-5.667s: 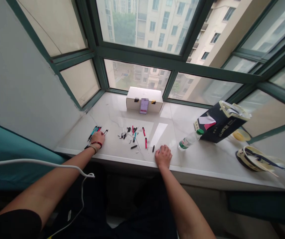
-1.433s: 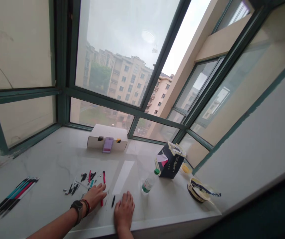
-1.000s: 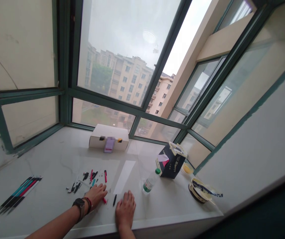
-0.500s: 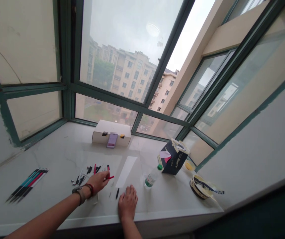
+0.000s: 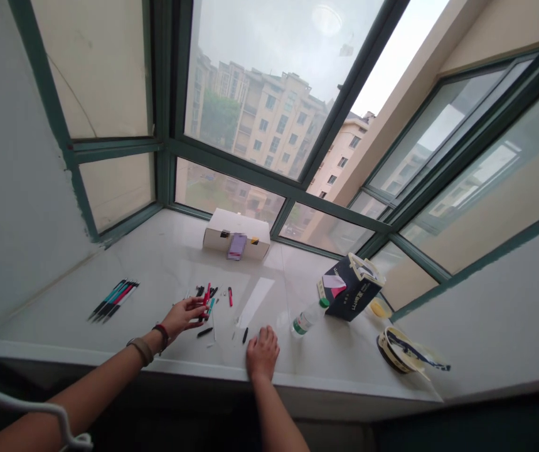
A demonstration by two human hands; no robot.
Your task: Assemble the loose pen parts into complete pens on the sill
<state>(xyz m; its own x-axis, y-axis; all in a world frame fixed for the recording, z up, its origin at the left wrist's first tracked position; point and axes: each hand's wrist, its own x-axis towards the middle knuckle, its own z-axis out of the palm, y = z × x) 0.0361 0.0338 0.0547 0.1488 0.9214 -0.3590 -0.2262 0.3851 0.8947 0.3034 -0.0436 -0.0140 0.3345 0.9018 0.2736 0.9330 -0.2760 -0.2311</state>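
My left hand (image 5: 185, 317) reaches over a scatter of small pen parts, its fingers stretched and the thumb apart. Near its fingertips are a red pen part (image 5: 208, 292) and a teal pen part (image 5: 211, 306); the hand partly hides the pile. Another red pen part (image 5: 230, 296) lies to the right. A black pen part (image 5: 204, 332) rests just below the fingers. My right hand (image 5: 262, 355) lies palm down on the white ledge (image 5: 175, 251), fingers loosely bent. Beside it is a black pen part (image 5: 245, 335).
Several pens (image 5: 115, 300) lie in a row at the left. A white box (image 5: 236, 229) stands by the window. On the right are a plastic bottle (image 5: 304, 321) with a green cap, a dark tissue box (image 5: 351, 289), a round container (image 5: 398, 351) and a yellow item (image 5: 379, 307).
The view has swung, shifting everything right and up. My left hand has drawn back to the left over the pile, and the red part at its fingertips no longer shows there. My right hand stays put.
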